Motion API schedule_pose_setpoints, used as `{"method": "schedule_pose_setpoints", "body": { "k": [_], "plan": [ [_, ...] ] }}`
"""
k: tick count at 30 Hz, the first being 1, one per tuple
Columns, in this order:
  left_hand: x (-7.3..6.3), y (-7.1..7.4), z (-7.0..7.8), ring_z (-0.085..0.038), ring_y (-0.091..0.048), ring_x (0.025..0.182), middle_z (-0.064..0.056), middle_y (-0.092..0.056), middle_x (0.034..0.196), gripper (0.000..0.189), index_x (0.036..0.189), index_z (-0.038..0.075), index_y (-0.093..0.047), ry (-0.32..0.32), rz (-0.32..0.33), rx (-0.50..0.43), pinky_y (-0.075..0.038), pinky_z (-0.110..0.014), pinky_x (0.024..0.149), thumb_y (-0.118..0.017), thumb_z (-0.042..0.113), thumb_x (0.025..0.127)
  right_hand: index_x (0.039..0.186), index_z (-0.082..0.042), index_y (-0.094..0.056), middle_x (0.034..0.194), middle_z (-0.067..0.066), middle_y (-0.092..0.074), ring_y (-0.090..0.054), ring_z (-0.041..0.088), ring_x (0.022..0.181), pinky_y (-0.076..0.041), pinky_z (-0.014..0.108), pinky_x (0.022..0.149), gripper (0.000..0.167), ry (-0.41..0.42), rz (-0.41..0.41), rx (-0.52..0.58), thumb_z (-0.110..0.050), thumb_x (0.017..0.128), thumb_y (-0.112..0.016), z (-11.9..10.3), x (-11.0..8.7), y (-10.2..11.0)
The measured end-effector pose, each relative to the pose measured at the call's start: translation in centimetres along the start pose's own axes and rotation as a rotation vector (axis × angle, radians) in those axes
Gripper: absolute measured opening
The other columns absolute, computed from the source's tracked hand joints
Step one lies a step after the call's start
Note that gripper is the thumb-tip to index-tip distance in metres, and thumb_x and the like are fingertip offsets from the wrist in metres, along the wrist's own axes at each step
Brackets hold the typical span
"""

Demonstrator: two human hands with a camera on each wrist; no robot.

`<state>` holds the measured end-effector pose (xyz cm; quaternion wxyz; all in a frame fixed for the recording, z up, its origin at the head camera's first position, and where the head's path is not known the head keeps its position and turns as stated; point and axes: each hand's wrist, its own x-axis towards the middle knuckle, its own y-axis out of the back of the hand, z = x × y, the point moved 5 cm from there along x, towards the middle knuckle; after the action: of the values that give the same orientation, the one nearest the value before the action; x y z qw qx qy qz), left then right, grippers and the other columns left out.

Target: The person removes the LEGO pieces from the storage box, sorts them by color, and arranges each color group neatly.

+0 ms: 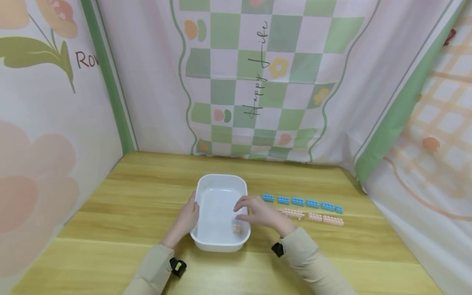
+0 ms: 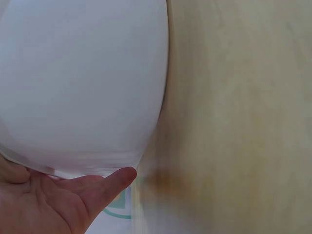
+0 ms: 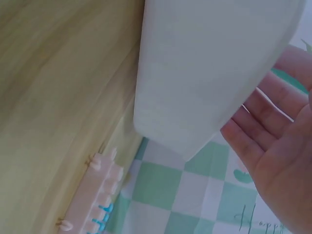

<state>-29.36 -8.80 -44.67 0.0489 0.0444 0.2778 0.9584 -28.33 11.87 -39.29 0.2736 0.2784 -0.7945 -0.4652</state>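
A white tub [image 1: 221, 241] stands on the table in the head view. My left hand [image 1: 189, 214] holds its left side; in the left wrist view, fingers [image 2: 114, 185] lie along the outer wall and the thumb reaches the rim. My right hand [image 1: 259, 211] is over the right rim, its loosely bent fingers above the inside with nothing visibly held. A small pale pink toy brick [image 1: 236, 228] lies in the tub's near right corner. Pale pink studded bricks [image 1: 333, 221] lie in a row right of the right hand, one with small side pegs [image 3: 92, 192].
Behind the pink row runs a row of several blue studded bricks [image 1: 298, 201]. The wood-grain table [image 1: 121, 229] is bordered by printed curtains, with a green checked one [image 1: 254, 98] at the back.
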Motion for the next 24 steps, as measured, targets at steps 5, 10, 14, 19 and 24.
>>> {"method": "schedule_pose_setpoints", "body": {
  "k": [5,10,14,19,24],
  "plan": [
    [0.0,0.0,0.1,-0.045,-0.055,0.110,-0.031,-0.037,0.142,0.051,0.149,0.000,-0.016,-0.002,0.010,0.006,-0.059,-0.045,0.073,-0.026,0.013,0.100,0.091,-0.009,-0.070,0.099,0.001,-0.065,-0.060,0.020,0.093,-0.052,0.033,0.082,0.012,-0.046,-0.091,-0.032,-0.019,0.084,-0.069,-0.4,0.5,-0.8],
    [0.0,0.1,0.1,-0.046,-0.053,0.113,-0.031,-0.036,0.142,0.051,0.149,0.000,-0.016,0.003,0.010,0.012,-0.058,-0.047,0.076,-0.026,0.013,0.100,0.085,-0.007,-0.071,0.094,0.000,-0.062,-0.056,0.017,0.089,-0.051,0.030,0.079,0.011,-0.131,-0.151,-0.054,-0.015,0.079,-0.073,-0.9,0.7,-1.7],
    [0.0,0.0,0.0,-0.046,-0.051,0.116,-0.030,-0.033,0.144,0.051,0.149,-0.001,-0.016,0.004,0.011,0.014,-0.057,-0.049,0.079,-0.026,0.012,0.100,0.080,-0.002,-0.073,0.089,0.002,-0.062,-0.055,0.017,0.084,-0.051,0.026,0.075,0.012,-0.137,-0.137,-0.089,-0.011,0.072,-0.076,-1.2,0.8,-2.2],
    [0.0,0.0,0.0,-0.046,-0.053,0.114,-0.031,-0.032,0.144,0.051,0.148,-0.002,-0.015,0.000,0.007,0.002,-0.058,-0.047,0.077,-0.026,0.011,0.100,0.076,-0.001,-0.073,0.085,0.003,-0.062,-0.054,0.015,0.079,-0.051,0.023,0.070,0.010,-0.094,-0.102,-0.138,-0.008,0.069,-0.076,-1.5,0.8,-2.5],
    [0.1,0.0,-0.1,-0.046,-0.050,0.118,-0.031,-0.032,0.144,0.051,0.148,-0.003,-0.015,-0.003,0.004,0.013,-0.056,-0.049,0.083,-0.026,0.012,0.100,0.073,-0.003,-0.073,0.082,0.003,-0.063,-0.053,0.014,0.076,-0.050,0.020,0.067,0.006,-0.093,-0.084,-0.171,-0.004,0.068,-0.074,-1.5,0.9,-2.6]
  ]
}}
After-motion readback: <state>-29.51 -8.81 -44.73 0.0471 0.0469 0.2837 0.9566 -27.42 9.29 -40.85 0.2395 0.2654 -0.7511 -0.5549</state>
